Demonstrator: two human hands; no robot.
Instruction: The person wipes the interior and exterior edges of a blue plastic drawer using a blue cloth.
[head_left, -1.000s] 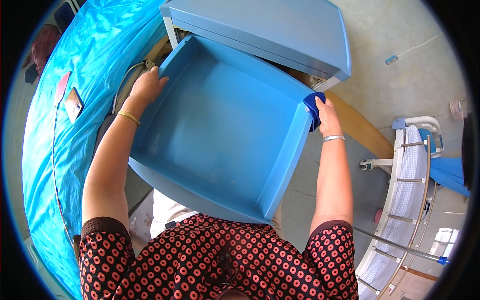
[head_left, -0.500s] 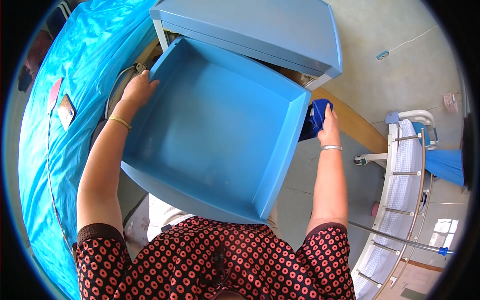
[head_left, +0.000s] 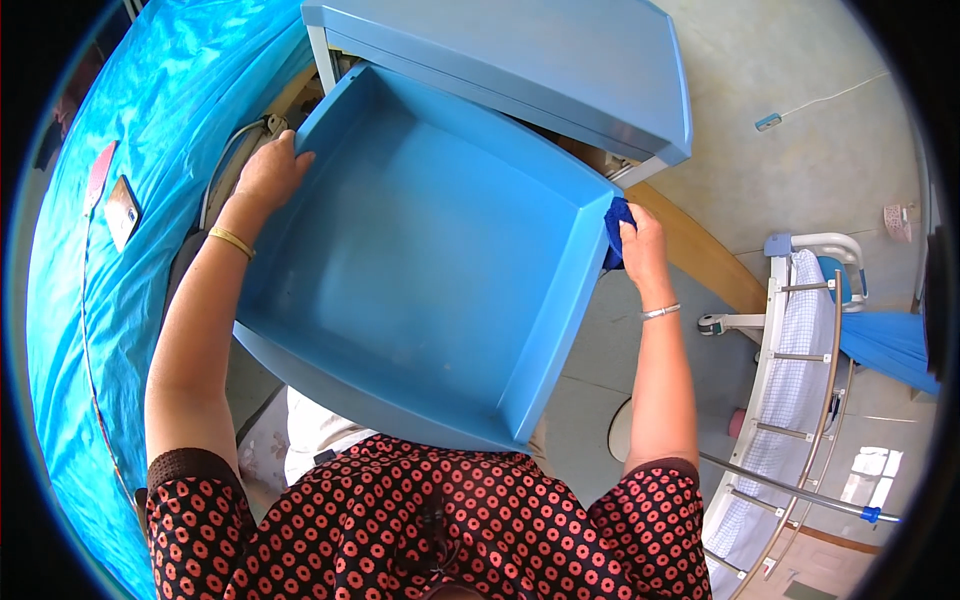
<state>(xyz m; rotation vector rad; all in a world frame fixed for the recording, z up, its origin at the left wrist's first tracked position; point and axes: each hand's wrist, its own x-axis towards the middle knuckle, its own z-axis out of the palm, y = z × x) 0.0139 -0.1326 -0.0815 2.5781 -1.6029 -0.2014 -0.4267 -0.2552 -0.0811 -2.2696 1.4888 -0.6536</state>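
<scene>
A light-blue drawer [head_left: 420, 270], with nothing inside, sits askew between my arms, its near edge against my patterned shirt. Its far end lies by a blue bedside cabinet [head_left: 500, 70] with a grey frame. My left hand [head_left: 272, 172] is closed on the drawer's left wall near the far corner, the thumb over the rim. At the far right corner, my right hand [head_left: 643, 245] grips a dark-blue cloth [head_left: 615, 232] and presses it to the outside of the right wall. That hand's fingertips are partly hidden by the cloth.
On the left, a bed under a shiny blue cover [head_left: 60, 310] carries a phone [head_left: 122, 213] and a red paddle-shaped item [head_left: 100, 172] with a cord. Another bed with metal rails [head_left: 830, 370] stands at right. A metal pole [head_left: 790, 487] crosses near my right elbow.
My right hand and the cloth have moved slightly left, from beside the drawer onto its right wall. The left hand keeps its hold; the view has shifted a little.
</scene>
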